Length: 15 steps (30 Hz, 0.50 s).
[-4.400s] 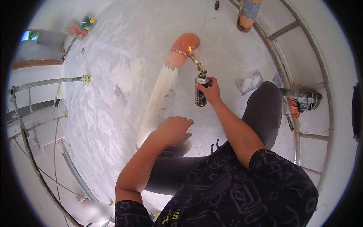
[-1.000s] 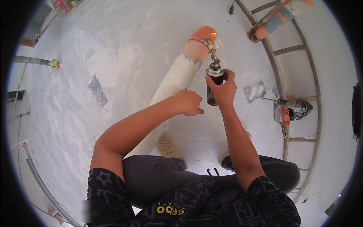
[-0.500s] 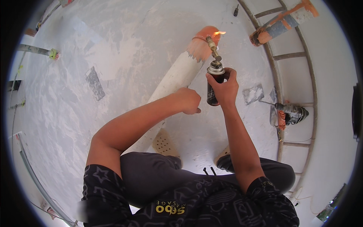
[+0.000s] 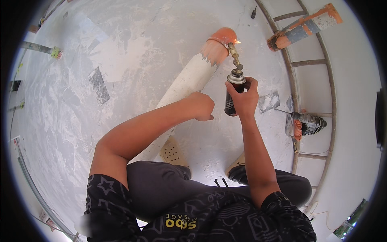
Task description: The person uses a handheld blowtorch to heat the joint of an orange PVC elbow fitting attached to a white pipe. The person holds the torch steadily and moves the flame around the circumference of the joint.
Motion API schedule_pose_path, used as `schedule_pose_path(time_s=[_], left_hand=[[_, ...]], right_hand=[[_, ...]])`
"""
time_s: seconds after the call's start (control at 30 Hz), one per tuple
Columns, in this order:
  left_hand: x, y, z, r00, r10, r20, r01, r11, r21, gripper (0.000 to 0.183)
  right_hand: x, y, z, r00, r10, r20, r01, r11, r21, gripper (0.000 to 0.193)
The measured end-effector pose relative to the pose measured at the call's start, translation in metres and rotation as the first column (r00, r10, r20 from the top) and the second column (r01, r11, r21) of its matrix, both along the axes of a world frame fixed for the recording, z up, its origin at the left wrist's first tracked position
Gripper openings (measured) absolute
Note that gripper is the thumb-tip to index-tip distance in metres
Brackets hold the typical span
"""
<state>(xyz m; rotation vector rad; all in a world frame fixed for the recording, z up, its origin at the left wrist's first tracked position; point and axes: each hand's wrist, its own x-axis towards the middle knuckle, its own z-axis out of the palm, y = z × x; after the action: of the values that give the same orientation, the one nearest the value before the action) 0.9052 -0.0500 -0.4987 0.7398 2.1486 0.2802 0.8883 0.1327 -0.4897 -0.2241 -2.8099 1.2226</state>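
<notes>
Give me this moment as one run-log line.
left hand: curled at pipe, contact unclear | right hand: gripping lit torch | flame: at right edge of elbow | drill: off to right

Left arm (image 4: 139, 130) bent inward, left grip (image 4: 202, 106) curled. Right arm (image 4: 257, 153) reached forward, right grip (image 4: 246, 98) clenched.

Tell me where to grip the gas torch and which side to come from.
Best gripped around its black canister, coming from the person's right, as the right hand does: the straight, round body likely suits a wrapped grip. Stay below the brass nozzle, since a small flame shows at its far end, beside the orange pipe elbow.
</notes>
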Motion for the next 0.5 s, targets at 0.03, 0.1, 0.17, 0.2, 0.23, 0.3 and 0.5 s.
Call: schedule_pose_path(time_s=[0.03,0.1,0.17,0.2,0.23,0.3,0.5], left_hand=[[-0.0002,0.0003,0.0000,1.000,-0.002,0.002,0.002,1.000,-0.007,0.054],[-0.0004,0.0005,-0.0005,1.000,-0.004,-0.008,0.004,1.000,0.000,0.054],[-0.0008,0.0010,-0.0014,1.000,-0.006,-0.008,0.006,1.000,0.000,0.054],[-0.0009,0.0013,-0.0019,1.000,-0.006,-0.002,0.006,1.000,-0.004,0.054],[-0.0008,0.0016,-0.0024,1.000,-0.006,0.004,0.006,1.000,-0.008,0.054],[-0.0001,0.0020,-0.0034,1.000,-0.004,-0.003,0.004,1.000,0.000,0.054],[0.0003,0.0037,-0.0039,1.000,0.002,0.001,-0.002,1.000,-0.009,0.055]], right_hand=[[-0.0006,0.0007,-0.0001,1.000,-0.002,-0.013,0.002,1.000,0.002,0.072],[-0.0016,0.0024,0.0005,1.000,-0.014,0.012,0.014,1.000,0.007,0.072],[-0.0021,0.0038,0.0016,0.999,-0.024,0.031,0.024,1.000,0.007,0.072],[-0.0021,0.0040,0.0021,0.999,-0.027,0.038,0.027,1.000,0.004,0.072],[-0.0021,0.0042,0.0025,0.999,-0.029,0.044,0.030,1.000,-0.002,0.072],[-0.0030,0.0044,0.0032,0.998,-0.031,0.061,0.032,0.999,-0.025,0.072],[-0.0095,-0.0003,0.0017,1.000,-0.001,0.026,0.001,1.000,-0.025,0.075]])
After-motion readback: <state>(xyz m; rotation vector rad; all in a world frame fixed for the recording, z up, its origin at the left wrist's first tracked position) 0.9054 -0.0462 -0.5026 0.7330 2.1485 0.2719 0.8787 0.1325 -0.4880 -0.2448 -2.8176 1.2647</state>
